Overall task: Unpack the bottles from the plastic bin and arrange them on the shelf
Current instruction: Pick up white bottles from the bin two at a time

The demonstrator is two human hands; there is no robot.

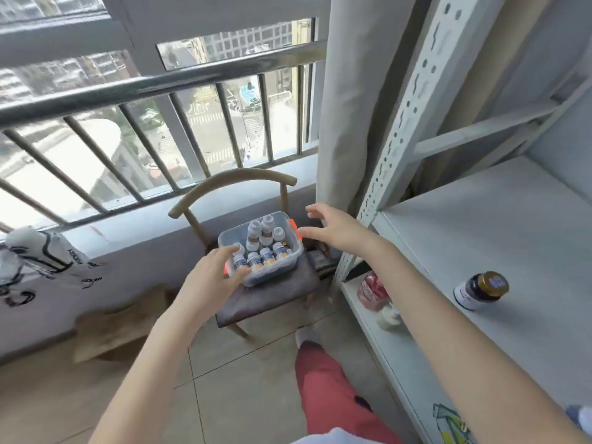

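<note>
Looking down from the head view, the plastic bin [269,275] sits on the dark seat of a chair [256,302] by the window railing, just left of the shelf [480,225]. It is crowded with small white-capped bottles [262,251], standing upright in two rough rows.

The left hand [213,270] is at the bin's near left corner with fingers spread and loose. The fingertips are over the nearest bottle and the thumb is by the front wall, and it grips nothing that I can make out. The right hand [336,229] hangs wide open beside the bin's right edge, near an orange latch, and holds nothing.

On the shelf's upper board stands one dark jar [482,290] with a gold lid, alone. The board below holds a red jar [373,290] and a white item [389,317], too blurred to name.

By my reckoning the task is barely begun: at most one piece is placed, and the bin's whole load remains to be lifted out and arranged.
</note>
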